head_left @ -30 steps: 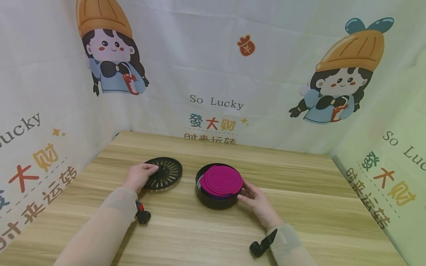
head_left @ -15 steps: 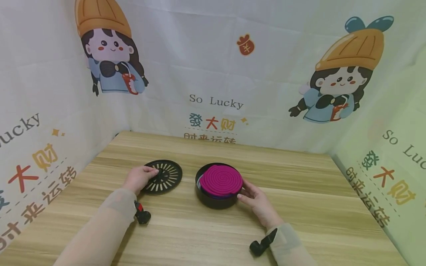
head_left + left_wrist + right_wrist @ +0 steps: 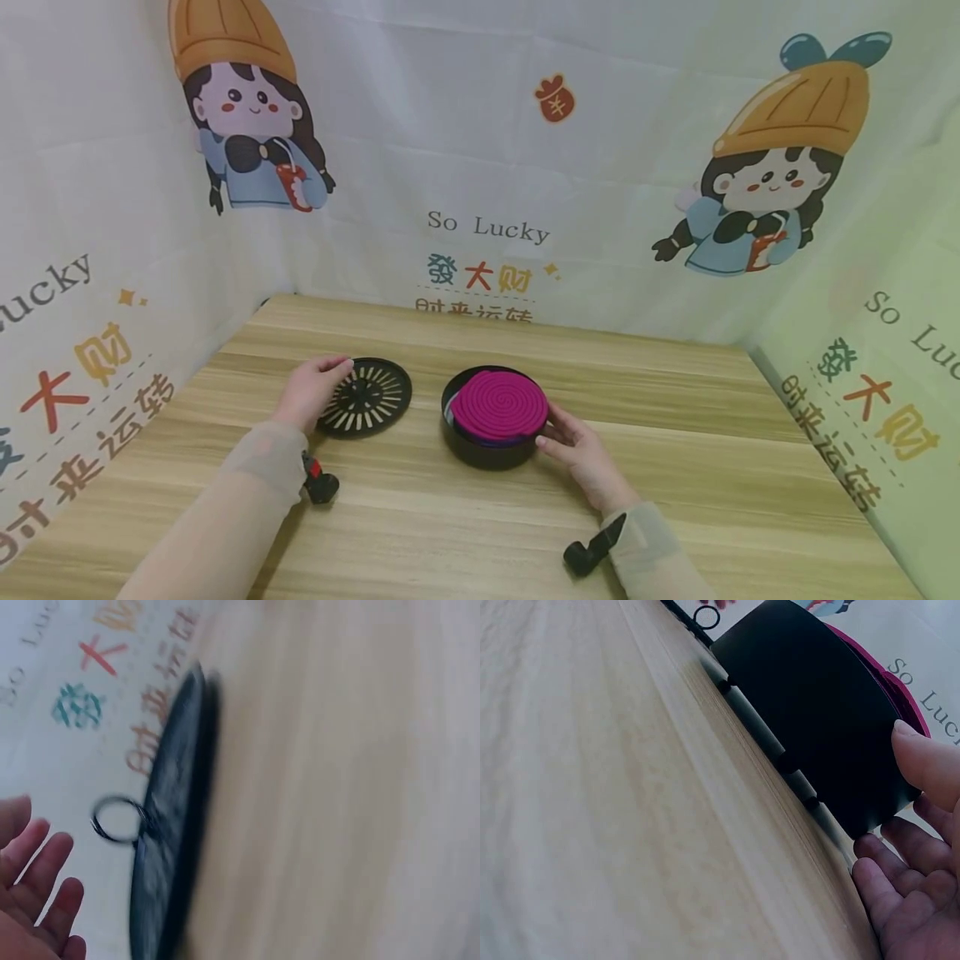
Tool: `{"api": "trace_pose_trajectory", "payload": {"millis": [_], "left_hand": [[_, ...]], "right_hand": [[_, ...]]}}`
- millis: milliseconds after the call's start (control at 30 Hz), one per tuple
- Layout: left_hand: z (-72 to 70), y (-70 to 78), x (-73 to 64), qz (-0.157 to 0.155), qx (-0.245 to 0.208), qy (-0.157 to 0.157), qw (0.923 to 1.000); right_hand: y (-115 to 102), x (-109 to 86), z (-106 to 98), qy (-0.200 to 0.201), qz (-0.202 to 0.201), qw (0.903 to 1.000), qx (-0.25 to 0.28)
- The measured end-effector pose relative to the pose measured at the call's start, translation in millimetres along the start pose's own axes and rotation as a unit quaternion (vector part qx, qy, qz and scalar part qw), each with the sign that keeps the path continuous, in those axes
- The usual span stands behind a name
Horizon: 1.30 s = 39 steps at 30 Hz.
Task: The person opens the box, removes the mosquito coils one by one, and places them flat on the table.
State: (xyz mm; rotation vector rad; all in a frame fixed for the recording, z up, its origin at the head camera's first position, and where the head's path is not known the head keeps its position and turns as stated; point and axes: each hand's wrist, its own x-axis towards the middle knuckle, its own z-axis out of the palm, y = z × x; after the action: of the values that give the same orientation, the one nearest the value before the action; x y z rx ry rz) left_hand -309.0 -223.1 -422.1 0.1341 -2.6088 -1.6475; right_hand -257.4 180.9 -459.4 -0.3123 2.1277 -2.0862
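Note:
A flat black slotted lid [image 3: 386, 400] lies on the table, its thin ring handle [image 3: 94, 825] standing up in the left wrist view. My left hand [image 3: 309, 392] hovers just above the lid's left side, fingers relaxed and apart from the ring. To the right stands a round black mosquito coil holder [image 3: 480, 454] on small feet. Inside it a magenta spiral mosquito coil [image 3: 502, 404] rises to the rim, over paler and darker layers. My right hand [image 3: 581, 458] grips the holder's right side, thumb near the rim and fingers round the wall.
The wooden table [image 3: 420, 533] reaches back to a printed cloth backdrop [image 3: 480, 150] that also hangs at both sides. A black wrist camera [image 3: 322, 487] juts from the left sleeve, and another wrist camera [image 3: 581, 558] from the right.
The lid has gone from tilted to flat on the table. My left hand has let go of its ring and drawn slightly up and left. The right hand stays at the holder.

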Motion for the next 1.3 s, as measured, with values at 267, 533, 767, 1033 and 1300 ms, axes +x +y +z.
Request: {"api": "trace_pose_trajectory", "payload": {"millis": [267,533,767,1033,1300], "left_hand": [[30.4,32.3,-19.2,0.007,-0.124,-0.007,0.9922],[73.6,39.2,-40.3,0.008,-0.159,-0.052,0.9859],[105.2,32.0,-52.0,0.026,-0.192,-0.096,0.9764],[117.9,20.1,-50.2,0.029,-0.183,-0.153,0.9707],[119.4,11.4,-48.7,0.058,-0.209,-0.194,0.9568]], "right_hand": [[-2.1,-0.3,1.0,-0.004,0.003,1.0,-0.005],[-1.1,-0.6,1.1,0.005,-0.001,0.9999,-0.014],[-1.5,-1.0,2.1,0.005,0.0,0.9999,-0.011],[-1.3,-2.0,1.5,0.002,0.002,0.9999,-0.011],[-2.4,-1.4,1.8,0.005,0.006,0.9999,-0.009]]}}
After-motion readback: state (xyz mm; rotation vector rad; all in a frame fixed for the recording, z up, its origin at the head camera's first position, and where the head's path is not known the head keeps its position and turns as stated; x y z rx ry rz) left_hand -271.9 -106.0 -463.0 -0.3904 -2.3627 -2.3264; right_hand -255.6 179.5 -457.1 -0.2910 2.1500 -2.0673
